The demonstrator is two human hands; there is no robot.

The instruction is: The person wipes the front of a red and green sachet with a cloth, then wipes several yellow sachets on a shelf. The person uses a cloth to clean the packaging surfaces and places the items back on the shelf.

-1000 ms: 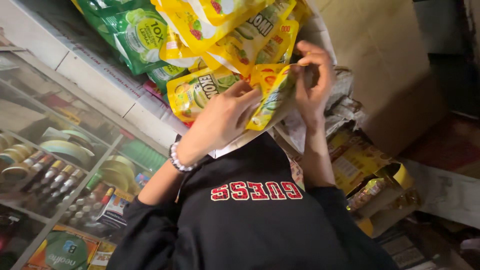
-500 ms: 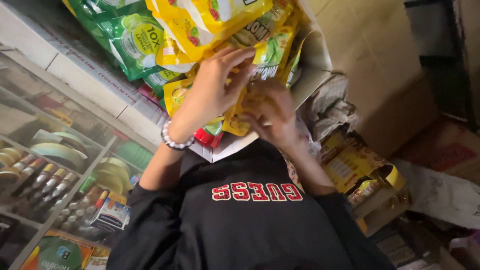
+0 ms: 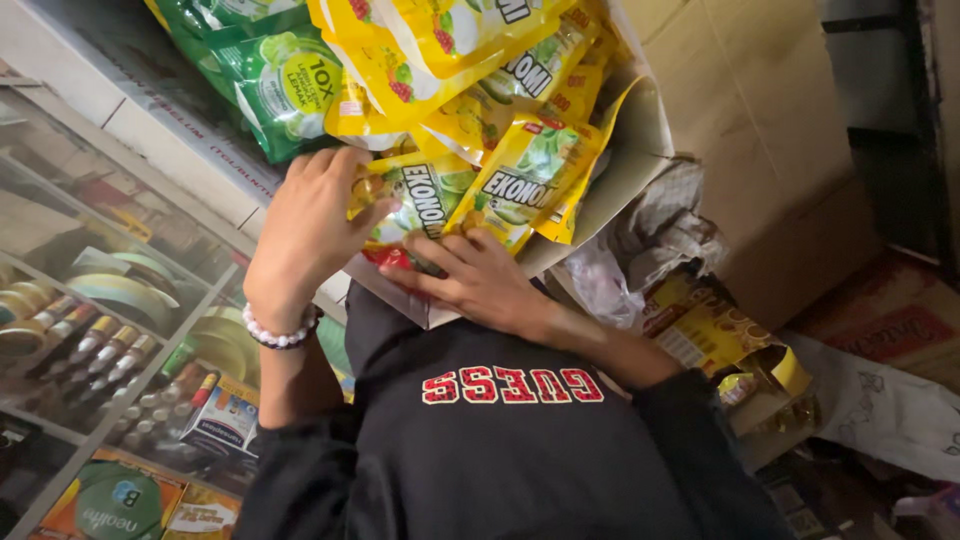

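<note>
view: head camera looking down over the person's black sweatshirt (image 3: 500, 460) with red lettering across the chest; both forearms reach away from the body into a carton

left hand (image 3: 305, 235): bead bracelet (image 3: 280, 335) on the wrist; palm down, fingers spread and curled over the top edge of a yellow pouch (image 3: 415, 200); thumb lies against the pouch face; pressing on it rather than clamped shut; a full pinch cannot be confirmed

right hand (image 3: 480, 285): palm down just below the pouches; fingers extended toward the left, resting on the lower edge of the same yellow pouch and on a red packet (image 3: 385, 258) beneath it; fingers loose, not closed round anything

yellow pouch: lies between the two hands, at the near end of the open cardboard box (image 3: 640, 130); touching a second yellow pouch (image 3: 525, 180) to its right; both tilted, overlapping

further stock: more yellow pouches (image 3: 440, 40) heaped above; green pouches (image 3: 285, 85) at upper left, lying on the counter edge

left side: glass display case (image 3: 110, 330) with small bottles (image 3: 95, 345) in rows and flat round tins

right side: crumpled plastic bag (image 3: 640, 250) beside the box; large brown carton (image 3: 760, 130) behind; yellow packets (image 3: 710, 335) lower right
</note>
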